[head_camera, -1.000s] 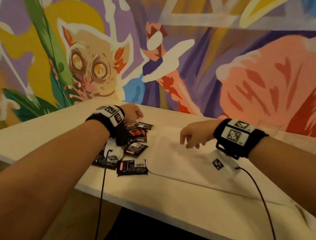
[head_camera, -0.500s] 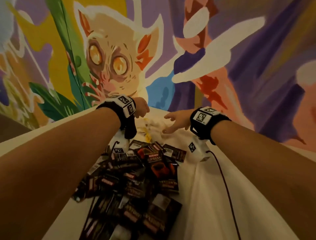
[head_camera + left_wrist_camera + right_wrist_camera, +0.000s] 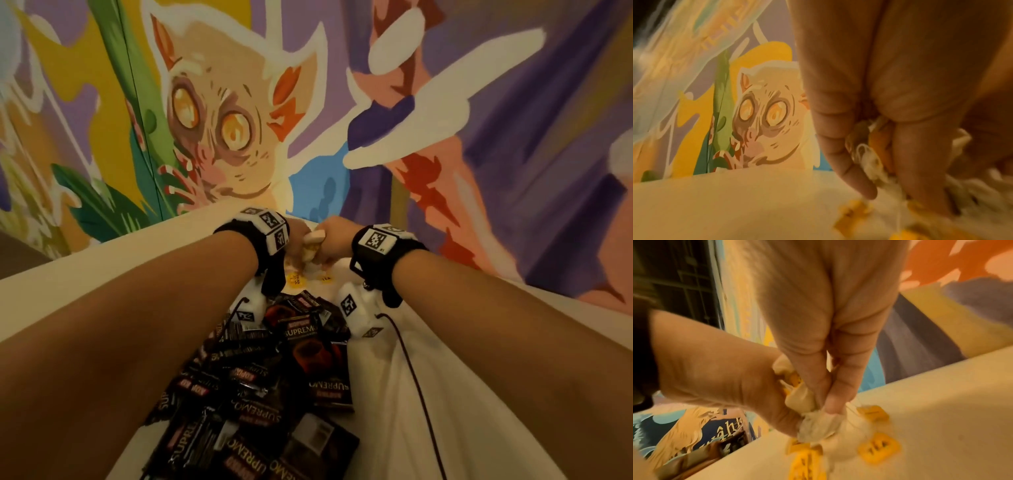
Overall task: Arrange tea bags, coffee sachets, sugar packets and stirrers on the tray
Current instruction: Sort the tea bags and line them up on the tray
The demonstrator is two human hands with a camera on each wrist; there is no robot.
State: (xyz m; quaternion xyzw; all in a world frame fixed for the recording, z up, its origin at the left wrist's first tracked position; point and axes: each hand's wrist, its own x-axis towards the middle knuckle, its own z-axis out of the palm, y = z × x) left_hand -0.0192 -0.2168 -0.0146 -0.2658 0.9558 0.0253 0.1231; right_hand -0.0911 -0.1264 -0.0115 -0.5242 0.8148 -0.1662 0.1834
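A bunch of pale tea bags (image 3: pixel 312 247) (image 3: pixel 813 421) (image 3: pixel 871 155) with strings and yellow tags (image 3: pixel 878 449) sits at the far end of the table. My left hand (image 3: pixel 297 233) (image 3: pixel 731 382) and right hand (image 3: pixel 330 240) (image 3: pixel 830 386) meet over it, and both grip the bunch with curled fingers. Loose yellow tags (image 3: pixel 297 279) lie just below the hands. A heap of dark coffee sachets (image 3: pixel 274 377) lies nearer to me, beside the white tray (image 3: pixel 445 411) on the right.
The cream table (image 3: pixel 102 274) ends at a painted mural wall (image 3: pixel 222 120) right behind the hands. Wrist camera cables (image 3: pixel 411 359) trail across the tray. No stirrers or sugar packets show.
My head has leaned in and both hands have reached past the sachets to the far tea bags. They were apart and spread before; now they close together round the bunch.
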